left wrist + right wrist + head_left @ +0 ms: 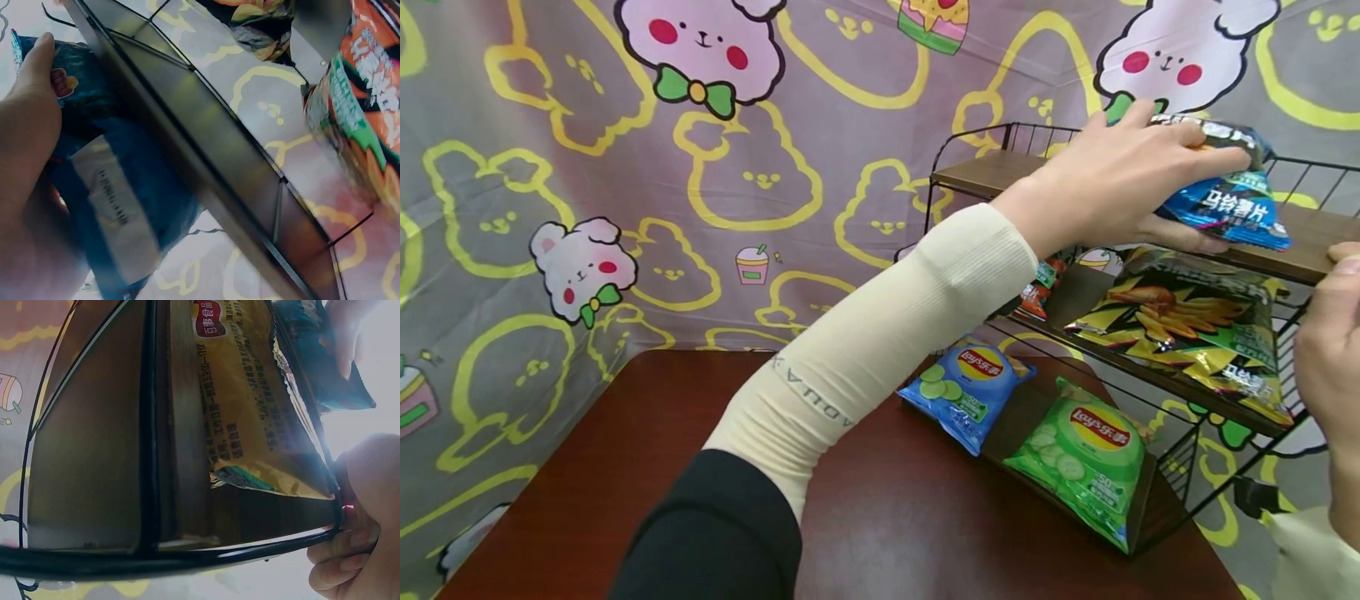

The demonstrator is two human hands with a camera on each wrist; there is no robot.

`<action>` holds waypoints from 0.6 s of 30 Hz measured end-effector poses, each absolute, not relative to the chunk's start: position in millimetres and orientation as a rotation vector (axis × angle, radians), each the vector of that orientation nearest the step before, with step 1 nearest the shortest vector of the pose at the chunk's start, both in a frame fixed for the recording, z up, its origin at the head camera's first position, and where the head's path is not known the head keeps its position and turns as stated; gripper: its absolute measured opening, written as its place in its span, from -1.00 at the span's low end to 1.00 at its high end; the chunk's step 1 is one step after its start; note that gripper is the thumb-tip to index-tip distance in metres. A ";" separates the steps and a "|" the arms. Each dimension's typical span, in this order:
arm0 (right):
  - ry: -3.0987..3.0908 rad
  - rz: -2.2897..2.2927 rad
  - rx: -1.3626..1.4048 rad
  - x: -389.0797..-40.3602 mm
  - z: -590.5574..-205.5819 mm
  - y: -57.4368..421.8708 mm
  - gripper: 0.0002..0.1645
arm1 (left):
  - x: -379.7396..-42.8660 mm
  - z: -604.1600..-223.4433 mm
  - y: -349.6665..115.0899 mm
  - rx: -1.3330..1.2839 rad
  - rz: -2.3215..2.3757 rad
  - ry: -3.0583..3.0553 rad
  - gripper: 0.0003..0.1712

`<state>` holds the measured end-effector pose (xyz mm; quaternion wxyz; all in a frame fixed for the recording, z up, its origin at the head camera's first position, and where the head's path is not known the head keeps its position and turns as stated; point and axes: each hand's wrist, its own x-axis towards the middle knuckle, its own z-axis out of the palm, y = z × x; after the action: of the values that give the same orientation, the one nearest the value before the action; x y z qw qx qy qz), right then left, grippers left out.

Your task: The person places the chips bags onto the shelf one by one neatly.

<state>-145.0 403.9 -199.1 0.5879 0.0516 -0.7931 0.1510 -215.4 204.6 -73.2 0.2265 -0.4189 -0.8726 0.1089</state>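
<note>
A blue bag of potato chips [1232,208] is in my left hand [1138,171], which grips it from above at the front of the rack's top shelf. In the left wrist view the thumb presses on the blue bag [131,206], and its back label faces the camera. At the right edge my right hand [1330,342] holds the front right corner of the shelf rack [1300,242]. The right wrist view shows its fingers [340,572] curled by the black metal frame. A black and yellow chip bag [1187,321] lies on the middle shelf beneath.
On the bottom shelf lie a blue Lay's bag [968,387] and a green Lay's bag [1082,458]. An orange chip bag [1037,292] sits at the middle shelf's left, partly behind my left arm. The rack stands on a dark red table [880,533] before a patterned cloth [820,167].
</note>
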 end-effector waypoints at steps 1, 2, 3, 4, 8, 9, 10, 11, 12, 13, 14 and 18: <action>-1.847 0.356 0.127 -144.6 -198.9 403.9 -0.55 | -216.0 -74.2 205.3 -1.155 0.287 -2.414 -0.07; -1.848 0.368 0.130 -144.3 -199.0 403.6 -0.55 | -217.2 -75.4 205.6 -1.158 0.274 -2.420 -0.04; -1.844 0.378 0.135 -144.6 -198.9 403.2 -0.55 | -218.7 -76.4 205.9 -1.161 0.261 -2.426 -0.02; -1.840 0.386 0.141 -145.1 -198.8 402.9 -0.56 | -220.7 -77.1 206.0 -1.160 0.253 -2.430 -0.01; -1.823 0.417 0.154 -147.4 -198.2 400.8 -0.57 | -228.9 -77.2 205.9 -1.145 0.236 -2.432 -0.07; -1.817 0.417 0.155 -147.5 -198.0 400.5 -0.57 | -230.5 -76.2 206.1 -1.141 0.230 -2.431 -0.10; -1.817 0.411 0.154 -147.3 -197.7 400.3 -0.57 | -232.0 -75.4 206.3 -1.138 0.228 -2.430 -0.12; -1.818 0.407 0.151 -146.9 -197.6 400.4 -0.57 | -233.1 -75.0 206.4 -1.140 0.226 -2.428 -0.15; -1.820 0.405 0.149 -146.3 -197.7 400.5 -0.56 | -234.2 -74.4 206.7 -1.143 0.223 -2.429 -0.17; -1.823 0.400 0.146 -146.1 -197.9 400.8 -0.55 | -235.1 -74.1 206.9 -1.148 0.222 -2.430 -0.18; -1.824 0.396 0.143 -145.8 -198.1 401.2 -0.55 | -235.8 -74.1 207.0 -1.154 0.219 -2.429 -0.20; -1.839 0.376 0.116 -145.8 -198.8 402.9 -0.54 | -238.3 -74.8 208.6 -1.163 0.220 -2.421 -0.21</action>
<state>-145.8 402.9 -198.8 0.5894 0.0497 -0.7900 0.1615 -238.3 208.6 -74.8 0.2215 -0.4208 -0.8761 0.0794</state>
